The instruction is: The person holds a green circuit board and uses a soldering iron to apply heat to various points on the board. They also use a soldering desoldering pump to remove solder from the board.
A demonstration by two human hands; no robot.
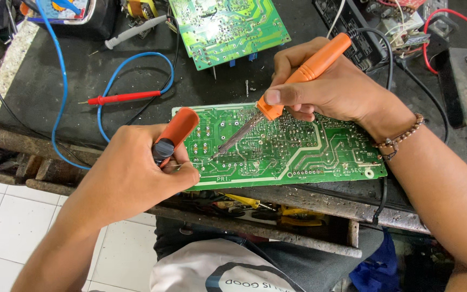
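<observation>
A green circuit board lies solder side up at the bench's near edge. My right hand grips an orange soldering iron like a pen; its metal tip rests on the board's left half. My left hand is closed around an orange and black tool handle at the board's left end, and it also pinches a thin wire that points toward the iron's tip. A beaded bracelet is on my right wrist.
A second green board lies at the back. A red test probe with blue lead and a grey probe lie on the dark bench. An open device with red wires sits back right. Yellow-handled tools lie below the bench.
</observation>
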